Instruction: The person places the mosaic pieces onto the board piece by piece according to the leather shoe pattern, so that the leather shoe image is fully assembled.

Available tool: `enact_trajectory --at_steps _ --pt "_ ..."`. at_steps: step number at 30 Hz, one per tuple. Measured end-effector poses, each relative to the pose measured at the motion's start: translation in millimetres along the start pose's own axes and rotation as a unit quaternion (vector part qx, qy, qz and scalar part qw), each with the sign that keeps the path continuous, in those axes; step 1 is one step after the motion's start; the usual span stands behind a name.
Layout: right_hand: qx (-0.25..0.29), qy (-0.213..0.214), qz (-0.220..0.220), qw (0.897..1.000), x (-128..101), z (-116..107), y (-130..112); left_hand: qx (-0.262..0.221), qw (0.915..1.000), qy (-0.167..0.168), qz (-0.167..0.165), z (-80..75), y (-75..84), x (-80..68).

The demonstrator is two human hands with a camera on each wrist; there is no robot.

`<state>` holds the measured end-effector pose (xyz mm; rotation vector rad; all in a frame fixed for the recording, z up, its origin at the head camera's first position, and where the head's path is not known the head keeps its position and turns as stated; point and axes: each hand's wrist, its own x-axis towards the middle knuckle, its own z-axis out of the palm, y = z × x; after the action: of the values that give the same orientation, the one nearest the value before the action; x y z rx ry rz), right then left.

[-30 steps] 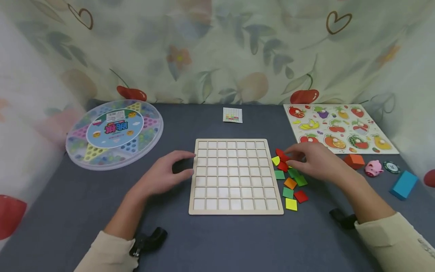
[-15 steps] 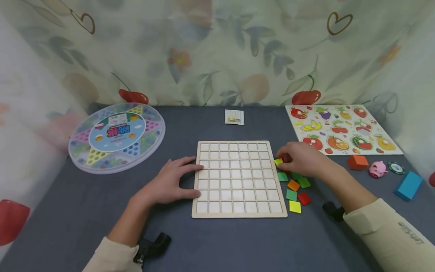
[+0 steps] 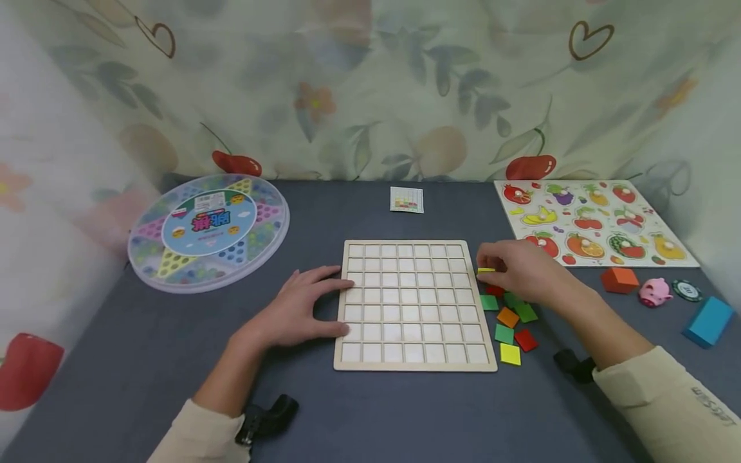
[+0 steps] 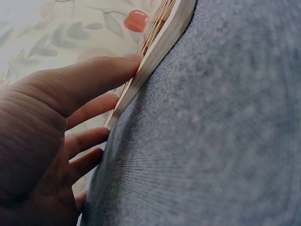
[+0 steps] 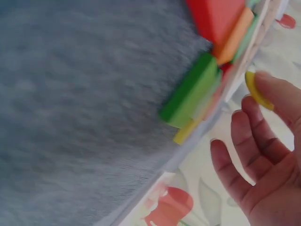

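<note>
Left hand (image 3: 295, 308) flat on the gray table (image 3: 405, 411), fingers straight and a bit spread, tips pressed against the left edge of the wooden grid board (image 3: 413, 305). Same in the left wrist view: fingers (image 4: 101, 75) right up against the board's side (image 4: 162, 42).

Right hand (image 3: 521, 270) just past the board's right edge, near the top corner, pinching a small yellow tile (image 3: 486, 271) between thumb and fingers. Tile lifted off the table, close to the board's rim. In the right wrist view, yellow tile (image 5: 256, 89) at a fingertip, other fingers loosely curled.

Lots of bare table in front of the board and between the board and the round game box. Tight room on the right side, with loose pieces crowding that edge.

Board squares all bare, nothing in any of them.

Pile of colored tiles (image 3: 509, 318) on the table beside the board's right edge, under and below the right hand: green, orange, red and one yellow square (image 3: 511, 354) nearest the front.

Round clear box of Chinese checkers (image 3: 208, 231) far left, marbles inside, lid on. Small picture card (image 3: 407, 199) behind the board. Fruit puzzle board (image 3: 596, 222) at the back right, fruit pieces sitting in it. Orange block (image 3: 619, 280), pink pig toy (image 3: 655, 291), dark round chip (image 3: 687, 290) and blue block (image 3: 707, 320) in a row far right, well apart from the board. Flowery curtain (image 3: 370, 83) all around the back.
</note>
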<state>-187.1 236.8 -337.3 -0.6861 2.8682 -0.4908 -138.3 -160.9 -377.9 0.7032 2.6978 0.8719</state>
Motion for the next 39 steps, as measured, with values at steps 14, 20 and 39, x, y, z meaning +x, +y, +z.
enact_trajectory --at_steps 14,20,39 --pt "0.111 0.001 -0.049 0.993 14 -12 -56 0.002 1.0000 0.002 0.000 -0.3 -0.5 -0.8" --pt "0.122 -0.028 -0.053 0.991 25 -5 -71 -0.001 1.0000 -0.009 -0.004 1.0 -1.7 -2.6" --pt "0.113 -0.181 -0.149 0.966 92 21 -116 -0.007 1.0000 0.003 -0.001 0.5 -2.1 2.5"
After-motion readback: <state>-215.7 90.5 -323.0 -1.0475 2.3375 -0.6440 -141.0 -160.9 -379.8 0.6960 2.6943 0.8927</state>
